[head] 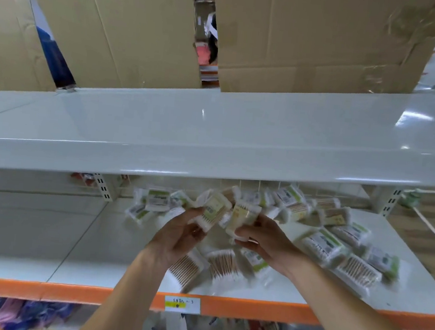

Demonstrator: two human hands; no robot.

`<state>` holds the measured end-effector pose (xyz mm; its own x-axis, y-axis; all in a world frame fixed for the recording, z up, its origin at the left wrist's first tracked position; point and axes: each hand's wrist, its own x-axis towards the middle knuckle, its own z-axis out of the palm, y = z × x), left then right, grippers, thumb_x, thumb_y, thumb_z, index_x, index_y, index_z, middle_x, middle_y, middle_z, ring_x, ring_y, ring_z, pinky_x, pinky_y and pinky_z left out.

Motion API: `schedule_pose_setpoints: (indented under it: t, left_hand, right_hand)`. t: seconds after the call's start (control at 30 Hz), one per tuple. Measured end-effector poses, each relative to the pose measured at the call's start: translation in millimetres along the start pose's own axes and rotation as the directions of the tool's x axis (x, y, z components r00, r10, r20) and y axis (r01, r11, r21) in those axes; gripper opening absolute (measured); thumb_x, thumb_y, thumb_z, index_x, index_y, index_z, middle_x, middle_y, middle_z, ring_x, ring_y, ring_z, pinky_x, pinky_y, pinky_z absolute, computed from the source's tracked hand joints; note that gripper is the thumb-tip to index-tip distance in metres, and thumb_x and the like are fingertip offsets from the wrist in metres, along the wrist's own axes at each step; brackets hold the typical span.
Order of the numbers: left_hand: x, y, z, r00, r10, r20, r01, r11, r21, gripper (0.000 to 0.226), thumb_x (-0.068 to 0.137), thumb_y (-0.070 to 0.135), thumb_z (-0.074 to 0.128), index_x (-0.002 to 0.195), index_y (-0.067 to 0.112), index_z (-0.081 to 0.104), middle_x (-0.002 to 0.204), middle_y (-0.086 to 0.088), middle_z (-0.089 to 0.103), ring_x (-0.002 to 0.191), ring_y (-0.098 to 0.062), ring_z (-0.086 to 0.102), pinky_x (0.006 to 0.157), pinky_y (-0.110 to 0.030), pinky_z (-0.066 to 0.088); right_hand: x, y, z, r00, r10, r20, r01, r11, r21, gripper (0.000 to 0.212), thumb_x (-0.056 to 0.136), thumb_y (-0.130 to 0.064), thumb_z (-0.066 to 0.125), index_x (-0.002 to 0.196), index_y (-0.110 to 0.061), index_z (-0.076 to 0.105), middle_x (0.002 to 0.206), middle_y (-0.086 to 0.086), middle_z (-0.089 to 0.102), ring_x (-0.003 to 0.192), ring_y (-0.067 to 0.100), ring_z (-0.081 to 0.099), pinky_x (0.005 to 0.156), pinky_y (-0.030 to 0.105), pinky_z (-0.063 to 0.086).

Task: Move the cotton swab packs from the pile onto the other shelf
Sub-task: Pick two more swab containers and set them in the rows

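Note:
Several clear cotton swab packs with green and white labels lie in a loose pile (331,245) on the middle white shelf (44,241) with an orange front edge. My left hand (180,235) grips one pack (213,209) lifted above that shelf. My right hand (262,235) grips another pack (243,216) right beside it; the two packs nearly touch. Above them runs a bare white upper shelf (214,132). More packs (209,267) lie under my wrists.
Brown cardboard sheets (123,22) stand behind the upper shelf. A white and yellow price label (182,304) sits on the orange edge. The lower shelf holds mixed goods (24,313). Slotted shelf brackets (104,186) stand at the back of the middle shelf.

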<state>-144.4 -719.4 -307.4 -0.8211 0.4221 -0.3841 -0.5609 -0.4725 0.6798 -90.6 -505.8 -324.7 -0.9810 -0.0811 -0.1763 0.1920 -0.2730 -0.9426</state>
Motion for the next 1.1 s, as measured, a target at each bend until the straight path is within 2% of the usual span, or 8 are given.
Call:
schedule_pose_setpoints:
  t: [0.13, 0.3, 0.4, 0.53, 0.63, 0.83, 0.97, 1.1]
  left_hand:
    - [-6, -1, -4, 1.000, -0.019, 0.002, 0.019, 0.999, -0.036, 0.048, 0.082, 0.009, 0.068, 0.126, -0.003, 0.054, 0.123, -0.028, 0.063, 0.119, -0.037, 0.060, 0.106, -0.039, 0.045]
    - [-14, -9, -7, 0.999, 0.038, -0.032, -0.039, 0.998, -0.047, 0.040, 0.076, 0.001, 0.064, 0.115, -0.003, 0.055, 0.110, -0.028, 0.062, 0.095, -0.038, 0.065, 0.090, -0.046, 0.057]
    - [-16, -16, -9, 0.997, 0.071, -0.039, -0.071, 0.997, -0.007, 0.027, 0.085, -0.005, 0.051, 0.111, -0.002, 0.057, 0.116, -0.027, 0.060, 0.103, -0.037, 0.062, 0.095, -0.046, 0.052]
    - [-20, -20, -17, 0.988, 0.152, -0.010, -0.149, 0.977, 0.152, 0.037, 0.090, -0.005, 0.050, 0.126, 0.002, 0.055, 0.125, -0.022, 0.065, 0.117, -0.037, 0.062, 0.098, -0.048, 0.051]
    - [-26, -19, -25, 0.979, 0.201, 0.032, -0.203, 0.957, 0.205, 0.038, 0.088, -0.008, 0.052, 0.123, 0.005, 0.059, 0.121, -0.020, 0.068, 0.113, -0.034, 0.065, 0.099, -0.048, 0.052]
    - [-42, -16, -46, 0.956, 0.286, -0.063, -0.265, 0.936, 0.232, 0.044, 0.076, -0.021, 0.049, 0.113, 0.000, 0.060, 0.101, -0.022, 0.066, 0.092, -0.031, 0.068, 0.075, -0.040, 0.055]
    - [-52, -8, -64, 0.951, 0.296, -0.090, -0.267, 0.932, 0.247, 0.049, 0.079, -0.014, 0.048, 0.126, 0.000, 0.054, 0.117, -0.027, 0.063, 0.110, -0.040, 0.061, 0.092, -0.051, 0.048]
    - [-62, 8, -85, 0.937, 0.329, -0.119, -0.294, 0.926, 0.237, 0.052, 0.072, 0.002, 0.061, 0.124, 0.003, 0.055, 0.118, -0.026, 0.063, 0.107, -0.039, 0.062, 0.097, -0.059, 0.047]
  right_hand:
    - [4, 2, 1, 1.000, -0.002, 0.009, 0.002, 0.999, 0.051, 0.061, 0.061, -0.002, 0.082, 0.117, -0.019, 0.065, 0.109, 0.011, 0.075, 0.103, 0.027, 0.072, 0.079, 0.037, 0.060]
    - [7, 6, 5, 0.999, 0.038, 0.017, -0.039, 0.996, 0.079, 0.052, 0.075, 0.005, 0.073, 0.122, -0.013, 0.061, 0.115, 0.016, 0.072, 0.105, 0.029, 0.071, 0.086, 0.041, 0.059]
    - [7, 10, 10, 0.998, 0.063, 0.005, -0.063, 0.996, 0.069, 0.039, 0.085, -0.001, 0.070, 0.121, -0.013, 0.062, 0.114, 0.015, 0.072, 0.107, 0.030, 0.070, 0.096, 0.047, 0.056]
    - [9, 12, 17, 0.998, 0.068, -0.013, -0.069, 0.995, -0.067, 0.036, 0.079, -0.014, 0.080, 0.112, -0.018, 0.068, 0.104, 0.007, 0.077, 0.096, 0.023, 0.074, 0.077, 0.037, 0.061]
    - [13, 11, 22, 0.999, 0.047, 0.010, -0.043, 0.975, -0.220, 0.041, 0.072, -0.027, 0.086, 0.109, -0.023, 0.070, 0.098, 0.001, 0.078, 0.090, 0.017, 0.075, 0.070, 0.030, 0.061]
    - [26, 17, 40, 0.999, 0.029, 0.038, -0.015, 0.944, -0.330, 0.038, 0.072, -0.034, 0.088, 0.105, -0.025, 0.071, 0.096, -0.001, 0.078, 0.085, 0.015, 0.075, 0.072, 0.030, 0.061]
    - [36, 23, 63, 0.994, 0.054, 0.099, -0.016, 0.936, -0.351, 0.045, 0.069, -0.037, 0.090, 0.109, -0.030, 0.070, 0.101, -0.003, 0.077, 0.092, 0.015, 0.075, 0.078, 0.034, 0.061]
    - [48, 24, 93, 0.986, 0.067, 0.155, -0.008, 0.936, -0.351, 0.047, 0.066, -0.039, 0.090, 0.108, -0.028, 0.071, 0.102, -0.004, 0.077, 0.093, 0.014, 0.075, 0.079, 0.034, 0.061]
